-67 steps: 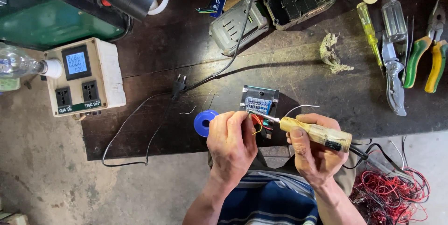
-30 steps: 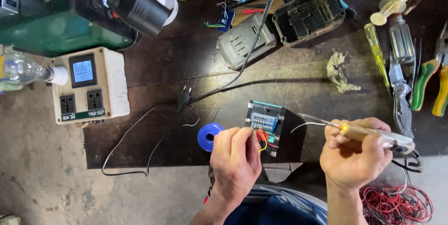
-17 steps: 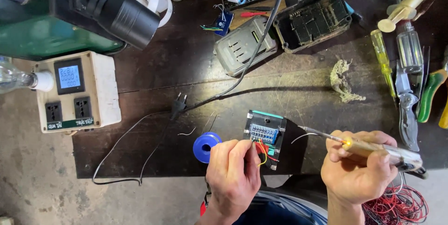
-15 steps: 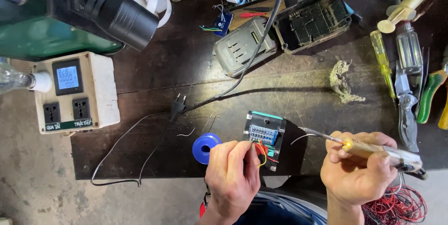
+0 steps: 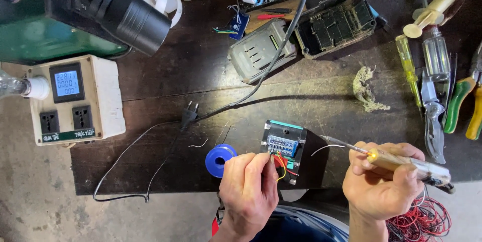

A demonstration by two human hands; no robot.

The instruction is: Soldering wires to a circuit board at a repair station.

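A small blue circuit board on a black battery block [image 5: 284, 145] lies near the front edge of the dark workbench [image 5: 311, 101]. My left hand [image 5: 248, 192] pinches its red and yellow wires [image 5: 281, 167] at the board's front left corner. My right hand [image 5: 381, 187] grips a soldering iron [image 5: 401, 161] with a pale wooden handle; its metal tip points left and stays a short way right of the board, clear of it. A thin strand of solder wire [image 5: 324, 147] curls between tip and board. A blue solder spool [image 5: 220, 159] rests just left of my left hand.
A beige socket box with a lit meter [image 5: 73, 99] sits at the left. A black plug and cord [image 5: 190, 116], a grey battery shell [image 5: 261, 51], an open battery pack [image 5: 335, 25], a screwdriver [image 5: 409, 69], pliers [image 5: 464, 104] and a red wire tangle [image 5: 424, 222] surround the work.
My right hand drew the soldering iron away from the board to the right, then held it there. The left hand kept its grip on the wires. The view shifted slightly.
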